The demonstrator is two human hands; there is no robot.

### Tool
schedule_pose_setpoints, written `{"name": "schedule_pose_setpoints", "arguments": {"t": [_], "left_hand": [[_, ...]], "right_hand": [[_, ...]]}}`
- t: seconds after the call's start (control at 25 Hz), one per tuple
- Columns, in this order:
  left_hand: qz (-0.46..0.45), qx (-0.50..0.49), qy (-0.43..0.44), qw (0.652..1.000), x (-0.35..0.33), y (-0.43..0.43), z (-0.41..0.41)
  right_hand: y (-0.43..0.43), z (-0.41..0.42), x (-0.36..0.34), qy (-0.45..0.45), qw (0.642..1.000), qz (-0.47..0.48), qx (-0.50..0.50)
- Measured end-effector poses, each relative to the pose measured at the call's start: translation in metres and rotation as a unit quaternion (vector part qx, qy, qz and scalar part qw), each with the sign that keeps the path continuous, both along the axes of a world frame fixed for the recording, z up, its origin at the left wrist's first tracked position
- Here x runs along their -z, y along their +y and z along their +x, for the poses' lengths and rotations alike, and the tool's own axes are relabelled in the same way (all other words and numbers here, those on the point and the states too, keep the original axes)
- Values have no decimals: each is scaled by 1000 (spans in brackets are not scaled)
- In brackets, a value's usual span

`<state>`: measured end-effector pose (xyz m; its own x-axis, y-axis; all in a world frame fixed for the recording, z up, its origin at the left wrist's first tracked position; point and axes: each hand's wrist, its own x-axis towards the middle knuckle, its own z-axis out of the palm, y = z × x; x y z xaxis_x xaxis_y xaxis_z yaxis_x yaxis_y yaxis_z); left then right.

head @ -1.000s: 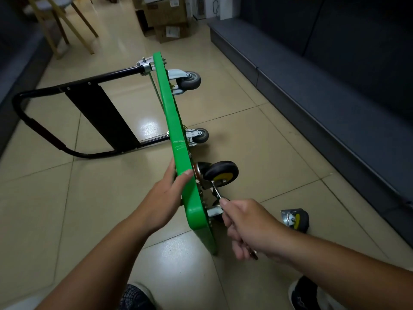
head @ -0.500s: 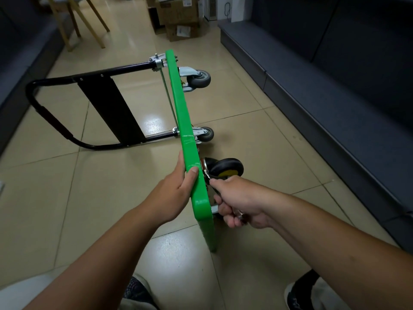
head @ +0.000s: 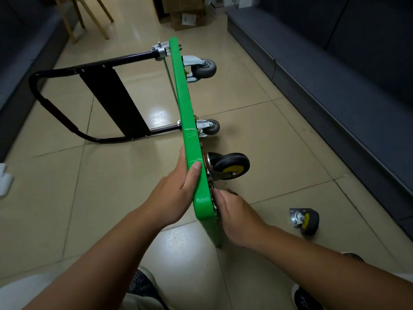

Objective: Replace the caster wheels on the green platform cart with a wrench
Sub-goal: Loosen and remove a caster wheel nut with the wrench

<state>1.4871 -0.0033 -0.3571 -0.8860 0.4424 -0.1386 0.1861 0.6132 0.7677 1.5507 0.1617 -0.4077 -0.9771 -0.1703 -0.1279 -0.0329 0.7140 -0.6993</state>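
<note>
Over floor tiles (head: 111, 186), left grip (head: 176, 193) clasped the cart (head: 190, 130); right grip (head: 237, 215) clenched the wrench (head: 212, 184) at its wheel (head: 232, 164), probably needing another turn.

Dim overhead light, white glare on glossy floor tiles (head: 159, 115), dark sides, wide-angle bowing at edges.

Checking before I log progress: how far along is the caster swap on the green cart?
Done: one black-and-yellow caster looks mounted on the tipped green cart. In hand: left hand grips its edge, right hand works beside that caster, tool hidden. Left: a matching loose caster on the floor; two grey casters still fitted.
</note>
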Motion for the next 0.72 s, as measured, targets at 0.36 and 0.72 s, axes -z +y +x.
{"name": "schedule_pose_setpoints", "arguments": {"t": [0.36, 0.72], "left_hand": [[17, 19, -12, 1000, -2, -3, -6], [43, 2, -11, 999, -4, 2, -2]], "right_hand": [[19, 1, 27, 125, 989, 77, -37], [27, 8, -50, -302, 886, -293, 192]]}}
